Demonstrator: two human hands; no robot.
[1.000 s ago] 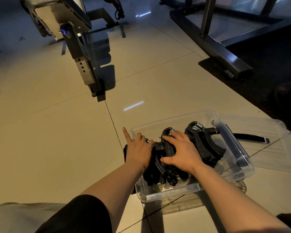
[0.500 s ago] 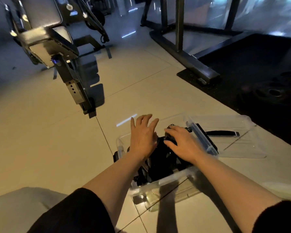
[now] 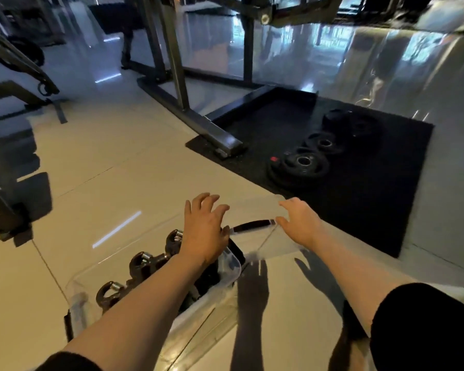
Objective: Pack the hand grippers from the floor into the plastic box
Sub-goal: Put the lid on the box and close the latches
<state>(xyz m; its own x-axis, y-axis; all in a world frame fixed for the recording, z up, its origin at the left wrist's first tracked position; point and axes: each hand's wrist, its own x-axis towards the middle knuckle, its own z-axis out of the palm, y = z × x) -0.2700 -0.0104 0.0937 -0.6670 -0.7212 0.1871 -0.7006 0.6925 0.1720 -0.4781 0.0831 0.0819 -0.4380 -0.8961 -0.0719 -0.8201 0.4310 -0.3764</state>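
Reaching: both hands over clear lid
Left hand [image 3: 204, 231]: fingers spread, holding nothing
Right hand [image 3: 300, 220]: fingers spread, resting on flat clear plastic lid [image 3: 268, 245]
Black metal-spring hand grippers [image 3: 145, 266]: under left forearm, inside clear plastic box [image 3: 228, 266], row running lower-left to upper-right

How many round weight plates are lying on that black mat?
3 clear: nearest plate, second plate behind it, third plate farthest. Dark blur there may hide more.

A gym – black weight plates [image 3: 303, 164] lie on a dark rubber mat [image 3: 373, 199], beside a steel rack frame [image 3: 188, 113] on glossy tiles.
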